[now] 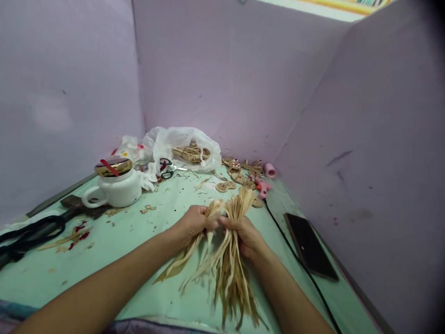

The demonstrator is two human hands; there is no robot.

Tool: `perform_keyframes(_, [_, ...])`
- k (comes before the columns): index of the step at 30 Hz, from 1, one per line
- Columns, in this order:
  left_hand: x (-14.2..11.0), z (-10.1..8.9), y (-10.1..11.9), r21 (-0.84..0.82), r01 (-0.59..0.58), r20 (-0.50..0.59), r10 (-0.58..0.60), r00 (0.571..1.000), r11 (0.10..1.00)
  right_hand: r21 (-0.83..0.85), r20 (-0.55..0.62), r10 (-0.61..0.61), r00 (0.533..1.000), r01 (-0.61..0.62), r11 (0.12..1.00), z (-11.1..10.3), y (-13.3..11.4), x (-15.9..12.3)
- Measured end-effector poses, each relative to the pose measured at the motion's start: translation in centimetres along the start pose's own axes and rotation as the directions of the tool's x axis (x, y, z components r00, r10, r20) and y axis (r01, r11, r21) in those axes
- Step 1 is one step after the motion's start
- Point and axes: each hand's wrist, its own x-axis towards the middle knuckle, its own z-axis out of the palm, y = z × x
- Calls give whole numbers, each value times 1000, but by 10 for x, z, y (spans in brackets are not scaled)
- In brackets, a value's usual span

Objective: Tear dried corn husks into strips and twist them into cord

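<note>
A thick bundle of dry, straw-coloured leaf strips, like raffia or corn husk (232,264), hangs from my right hand (245,232), which is closed around its upper part. My left hand (197,223) grips a smaller bunch of the same strips (181,263) just to the left. Both hands meet close together above the middle of the table, fingertips nearly touching. The loose ends fan down toward the table's front edge, and short tufts stick up above the fingers. Parts of the strips inside each grip are hidden.
A white mug (122,189) with a gold lid stands left, by a hammer-like tool (78,204). Behind are scissors (167,169) and a plastic bag (208,160) of strips. Right are braided pieces (225,186), a pink glue gun (263,188), its cord and a dark phone-like slab (309,246).
</note>
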Motion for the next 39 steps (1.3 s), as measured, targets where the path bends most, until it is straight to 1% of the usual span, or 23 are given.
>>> perform_keyframes(3, [-5,5,2,70,23,-13,-22,1000,997,-48,13,-38,999,38,998,3,5,0])
perform_keyframes(5, [-6,6,4,80,26,-17,-25,1000,996,-61,-9,-51,999,50,997,2,4,-1])
perform_keyframes(8, [-5,5,4,56,37,-24,-36,999,998,-57,-38,-43,998,41,998,0,2,-1])
perform_keyframes(13, [0,2,3,19,35,-36,-35,999,999,-47,8,-35,999,36,998,0,1,-1])
perform_keyframes(20, [1,2,3,-39,37,-47,-39,998,999,-48,-7,-55,998,54,997,3,-2,-4])
perform_keyframes(23, [-2,2,6,10,52,-51,-52,997,999,-62,-20,-76,997,74,995,3,-1,-4])
perform_keyframes(27, [-3,2,7,69,58,-91,-51,995,996,-103,-17,-117,993,115,988,4,2,-4])
perform_keyframes(31, [-2,3,6,44,45,-108,-40,993,998,-187,-5,-139,990,136,973,3,3,-3])
perform_keyframes(34, [-1,4,5,31,35,-105,-32,994,999,-211,-10,-134,991,129,969,3,3,-2])
perform_keyframes(37, [-1,4,4,1,31,-102,-31,994,1000,-179,-3,-132,991,129,975,5,3,-3])
perform_keyframes(39, [-1,4,3,-51,40,-67,-43,997,998,-126,32,-98,995,102,987,6,2,-4])
